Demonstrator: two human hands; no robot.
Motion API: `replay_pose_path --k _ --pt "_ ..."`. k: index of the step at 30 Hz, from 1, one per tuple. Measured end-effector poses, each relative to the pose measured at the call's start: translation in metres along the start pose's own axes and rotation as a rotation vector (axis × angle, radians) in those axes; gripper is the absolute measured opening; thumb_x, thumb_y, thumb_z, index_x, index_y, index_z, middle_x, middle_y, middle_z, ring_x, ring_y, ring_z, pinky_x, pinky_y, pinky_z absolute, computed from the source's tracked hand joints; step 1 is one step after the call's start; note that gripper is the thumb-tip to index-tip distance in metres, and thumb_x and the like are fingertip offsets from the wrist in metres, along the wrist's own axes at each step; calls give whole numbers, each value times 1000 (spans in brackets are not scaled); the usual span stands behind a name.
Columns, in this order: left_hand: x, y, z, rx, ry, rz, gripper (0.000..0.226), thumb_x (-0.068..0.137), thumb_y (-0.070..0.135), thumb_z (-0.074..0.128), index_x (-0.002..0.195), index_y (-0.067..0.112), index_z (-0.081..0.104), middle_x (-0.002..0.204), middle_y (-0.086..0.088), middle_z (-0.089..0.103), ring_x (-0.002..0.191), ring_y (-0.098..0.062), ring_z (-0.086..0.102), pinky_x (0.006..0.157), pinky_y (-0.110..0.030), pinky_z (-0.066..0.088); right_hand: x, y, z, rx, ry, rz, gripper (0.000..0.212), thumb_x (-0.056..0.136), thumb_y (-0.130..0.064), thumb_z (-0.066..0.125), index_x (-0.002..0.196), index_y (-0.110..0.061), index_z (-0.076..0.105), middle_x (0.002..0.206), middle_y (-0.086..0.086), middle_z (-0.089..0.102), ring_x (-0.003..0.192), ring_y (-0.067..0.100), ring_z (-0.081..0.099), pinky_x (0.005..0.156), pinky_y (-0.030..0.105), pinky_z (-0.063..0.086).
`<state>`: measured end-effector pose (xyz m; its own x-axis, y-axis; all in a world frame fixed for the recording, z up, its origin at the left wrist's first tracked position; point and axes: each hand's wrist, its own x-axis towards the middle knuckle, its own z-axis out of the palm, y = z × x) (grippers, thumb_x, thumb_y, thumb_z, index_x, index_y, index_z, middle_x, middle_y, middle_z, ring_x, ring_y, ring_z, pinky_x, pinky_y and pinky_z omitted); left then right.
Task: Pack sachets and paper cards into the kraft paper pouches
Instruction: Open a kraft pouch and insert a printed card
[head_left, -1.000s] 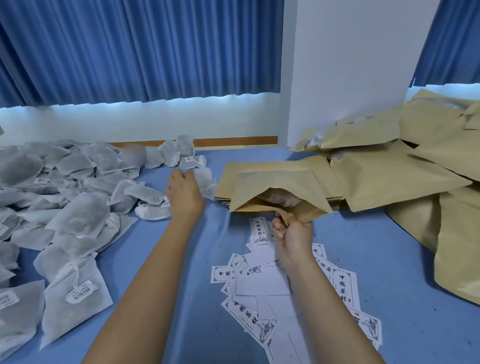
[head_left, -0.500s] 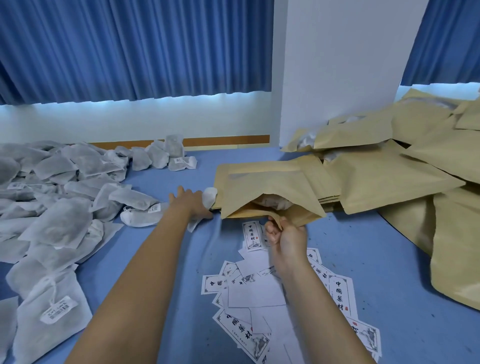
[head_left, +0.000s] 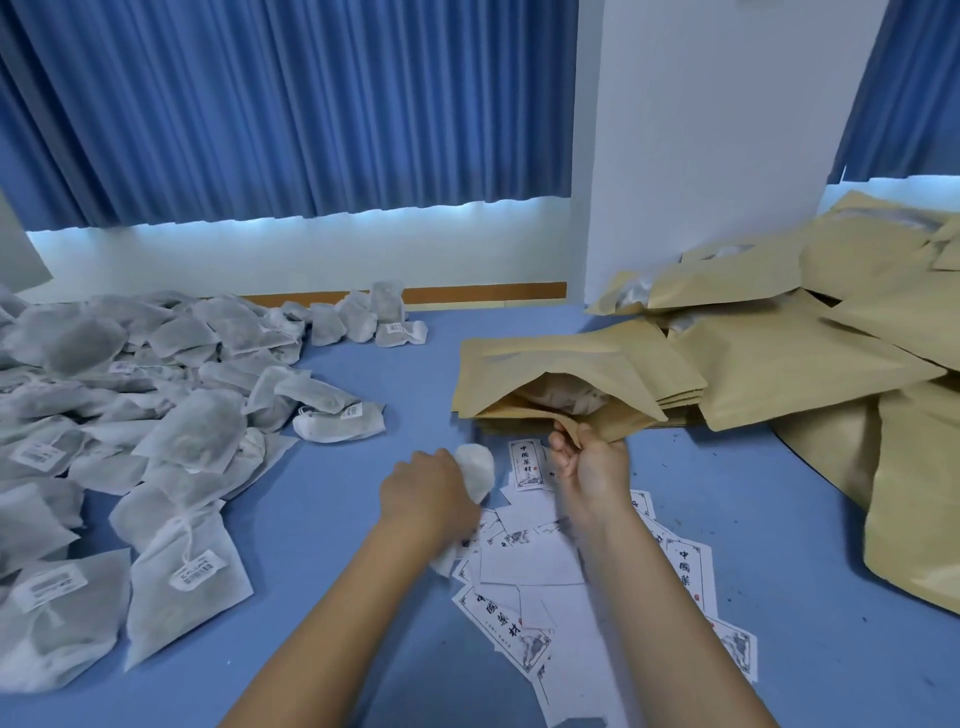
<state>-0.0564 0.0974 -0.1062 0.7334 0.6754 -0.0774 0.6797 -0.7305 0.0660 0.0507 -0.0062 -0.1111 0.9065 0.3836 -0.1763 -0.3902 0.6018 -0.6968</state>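
Observation:
My left hand grips a white sachet just above the table, a little left of the pouch mouth. My right hand pinches the lower lip of a kraft paper pouch and holds its mouth open toward me; a sachet shows inside it. That pouch lies on a flat stack of empty pouches. Printed paper cards are scattered on the table under my forearms. A big heap of sachets covers the left side.
Filled kraft pouches are piled at the right, up against a white pillar. A few sachets lie near the far edge. Blue curtains hang behind the blue table.
My left hand picked a sachet from the heap's edge and carried it right and toward me, close to the pouch mouth. My right hand stayed on the pouch lip.

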Motion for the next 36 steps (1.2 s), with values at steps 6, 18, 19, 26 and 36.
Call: replay_pose_path --k 6,18,19,26,36 --pt "-40 61 -51 -606 208 625 17 70 19 55 74 19 38 70 4 43 64 -10 44 52 -17 31 -9 -13 -18 -502 -89 -105 17 98 0 39 94 -11 51 73 2 54 62 13 51 52 22 45" --pt "36 150 -65 -170 5 434 28 87 11 57 114 4 60 97 -11 62 90 -27 59 81 -34 49 -12 -39 -43 -402 -166 1 34 95 5 24 76 -15 43 46 -10 44 45 7 28 41 16 24" --pt "38 154 -70 -95 -74 415 30 87 13 56 115 4 60 92 -11 62 85 -27 57 84 -38 50 -11 -40 -44 -360 -160 17 33 97 5 24 82 -16 45 48 -10 48 45 6 30 40 15 26" --pt "58 148 -51 521 -36 270 46 93 37 46 136 20 45 140 -5 46 129 -27 42 101 -37 36 -15 -33 -40 -413 -146 28 47 99 5 20 128 -24 42 86 9 55 40 7 40 40 17 26" --pt "60 158 -40 2 72 343 41 94 29 46 133 18 44 134 -11 48 117 -29 48 89 -31 38 -7 -53 -53 -250 -122 37 27 94 10 31 97 -9 50 73 9 50 37 5 33 33 14 18"
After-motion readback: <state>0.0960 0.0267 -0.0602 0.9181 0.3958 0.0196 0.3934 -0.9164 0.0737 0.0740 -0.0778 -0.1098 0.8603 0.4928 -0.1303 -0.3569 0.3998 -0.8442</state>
